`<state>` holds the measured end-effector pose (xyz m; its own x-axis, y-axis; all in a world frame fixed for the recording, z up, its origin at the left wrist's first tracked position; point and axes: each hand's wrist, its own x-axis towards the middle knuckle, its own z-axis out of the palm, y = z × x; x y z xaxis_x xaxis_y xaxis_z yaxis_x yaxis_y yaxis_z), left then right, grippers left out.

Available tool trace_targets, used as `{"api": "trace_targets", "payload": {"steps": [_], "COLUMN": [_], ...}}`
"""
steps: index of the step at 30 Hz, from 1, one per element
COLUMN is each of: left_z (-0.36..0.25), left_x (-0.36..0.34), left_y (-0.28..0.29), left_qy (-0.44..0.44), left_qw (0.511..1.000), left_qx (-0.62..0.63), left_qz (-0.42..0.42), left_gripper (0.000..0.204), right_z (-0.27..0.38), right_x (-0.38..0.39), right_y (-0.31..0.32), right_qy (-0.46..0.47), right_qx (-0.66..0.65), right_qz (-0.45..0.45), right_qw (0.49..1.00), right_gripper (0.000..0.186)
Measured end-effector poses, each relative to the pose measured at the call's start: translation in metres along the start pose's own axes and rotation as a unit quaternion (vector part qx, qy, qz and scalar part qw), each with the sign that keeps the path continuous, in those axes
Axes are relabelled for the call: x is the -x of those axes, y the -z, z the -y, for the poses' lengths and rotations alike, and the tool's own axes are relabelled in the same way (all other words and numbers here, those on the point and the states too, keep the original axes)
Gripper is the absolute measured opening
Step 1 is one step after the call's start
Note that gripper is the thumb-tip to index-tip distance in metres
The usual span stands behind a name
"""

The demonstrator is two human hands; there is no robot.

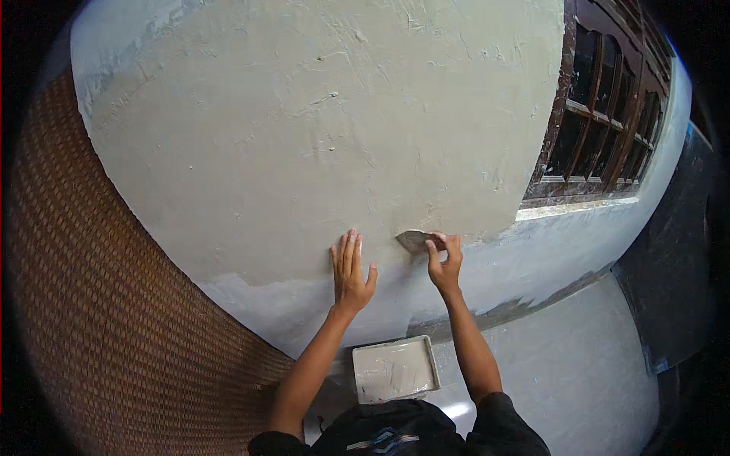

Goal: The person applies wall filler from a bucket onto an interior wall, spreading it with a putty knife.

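Note:
My left hand (350, 275) rests against the pale, roughly coated wall (255, 144), its fingers stretched out and pointing up. A little to its right, my right hand (445, 262) grips a metal scraper (411, 240) whose blade lies against the wall, just above where the cream coating gives way to a whiter band. The scraper's handle is mostly hidden by my fingers. Below both hands, on the floor, sits a white rectangular tray (359, 359) holding cream-coloured paste.
At upper right is a dark brown wooden window (588, 137) with a white-smeared sill (570, 208). A woven brown wall panel (114, 289) runs down the left. The grey floor (555, 357) meets the wall below, and a dark board (661, 266) stands at the right edge.

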<state>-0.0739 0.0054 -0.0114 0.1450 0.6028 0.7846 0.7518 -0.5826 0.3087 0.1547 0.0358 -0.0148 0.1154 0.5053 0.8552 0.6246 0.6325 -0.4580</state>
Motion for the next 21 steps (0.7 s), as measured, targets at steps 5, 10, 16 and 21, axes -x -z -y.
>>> {"api": "trace_targets", "payload": {"steps": [5, 10, 16, 21], "left_z": [0.0, -0.002, -0.001, 0.0], "left_x": [0.004, -0.002, 0.003, 0.001], "left_y": [-0.003, 0.0, -0.002, -0.002], "left_qy": [-0.005, -0.003, -0.002, -0.006], "left_qw": [1.0, 1.0, 1.0, 1.0], "left_qx": [-0.002, -0.003, -0.002, -0.002], "left_qz": [-0.006, -0.004, -0.002, 0.0], "left_gripper": [0.07, 0.07, 0.07, 0.071], "right_z": [-0.001, 0.004, 0.002, 0.011], "right_x": [-0.009, -0.003, -0.007, -0.011], "right_y": [0.0, -0.009, -0.006, -0.011], "right_qy": [-0.223, 0.023, -0.191, -0.048], "right_qx": [-0.254, -0.026, -0.213, -0.056], "right_qz": [-0.301, -0.047, -0.232, -0.073], "right_qw": [0.892, 0.998, 0.93, 0.995], "right_gripper": [0.018, 0.018, 0.021, 0.02]}}
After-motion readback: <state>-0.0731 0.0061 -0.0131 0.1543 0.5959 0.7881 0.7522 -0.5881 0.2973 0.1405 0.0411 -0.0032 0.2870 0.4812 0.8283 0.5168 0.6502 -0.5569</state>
